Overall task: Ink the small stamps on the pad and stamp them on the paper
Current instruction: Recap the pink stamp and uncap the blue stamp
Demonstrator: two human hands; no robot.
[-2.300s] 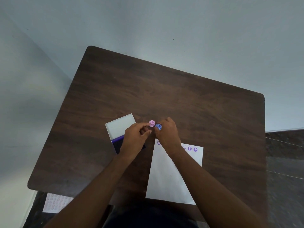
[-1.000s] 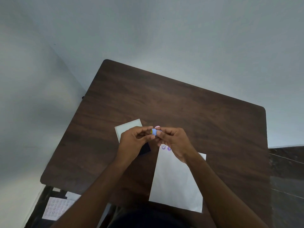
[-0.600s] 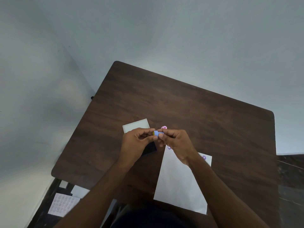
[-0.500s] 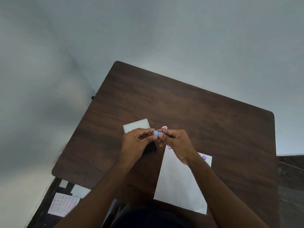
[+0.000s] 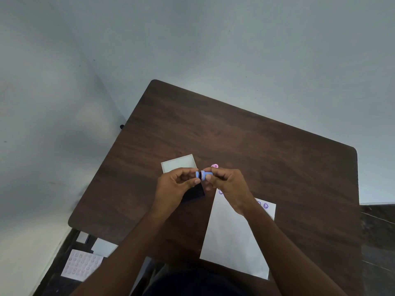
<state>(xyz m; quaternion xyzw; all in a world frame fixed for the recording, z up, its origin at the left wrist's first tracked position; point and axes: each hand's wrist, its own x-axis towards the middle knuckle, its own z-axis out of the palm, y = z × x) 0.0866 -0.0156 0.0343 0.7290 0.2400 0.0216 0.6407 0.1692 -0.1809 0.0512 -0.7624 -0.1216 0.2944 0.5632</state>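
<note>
Both hands meet above the table's middle around a small blue stamp (image 5: 206, 175). My right hand (image 5: 229, 186) pinches the stamp's body. My left hand (image 5: 176, 186) pinches its blue cap (image 5: 197, 174), which sits a narrow gap away from the body. A pink stamp (image 5: 214, 166) stands on the table just behind my right hand. The ink pad (image 5: 195, 194) lies under my left hand, mostly hidden, with its white lid (image 5: 179, 163) open behind it. The white paper (image 5: 235, 238) lies under my right forearm, with purple stamp prints (image 5: 265, 205) along its far edge.
The dark wooden table (image 5: 245, 142) stands against pale walls. On the floor at the lower left lie a printed sheet of small round marks (image 5: 81, 264) and some white cards (image 5: 104, 246).
The blue cap has come apart from the stamp's body, with a dark gap showing between them. Before that the camera view shifted, and both hands rose off the table holding the blue stamp.
</note>
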